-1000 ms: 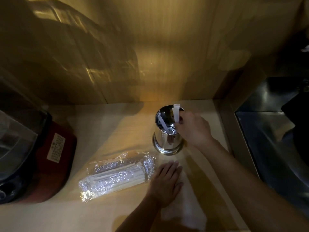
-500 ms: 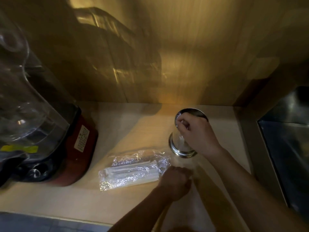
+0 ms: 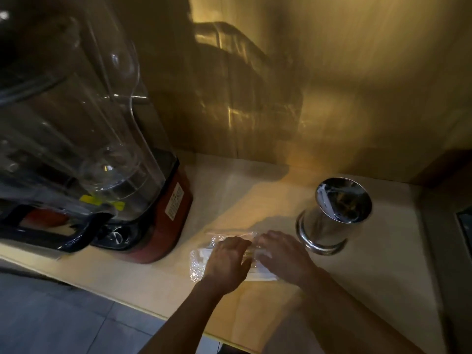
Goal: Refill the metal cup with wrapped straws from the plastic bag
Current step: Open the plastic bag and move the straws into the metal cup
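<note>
Both hands rest on the plastic bag (image 3: 201,261) of wrapped straws (image 3: 263,275) on the wooden counter (image 3: 370,290), the left hand (image 3: 228,261) and right hand (image 3: 283,256) side by side, fingers loosely spread. The metal cup (image 3: 329,221) stands just right of them, a red blender (image 3: 163,215) at left.

Blender (image 3: 107,159): clear jar on red base, black handle, white label on the side, yellow tag; stands at left on pale wooden counter (image 3: 370,282). Wood-panel wall (image 3: 357,85) behind. Grey tiled floor (image 3: 63,320) below.

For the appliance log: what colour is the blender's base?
Red, with a white label on its side; the blender base shows in the head view.
</note>
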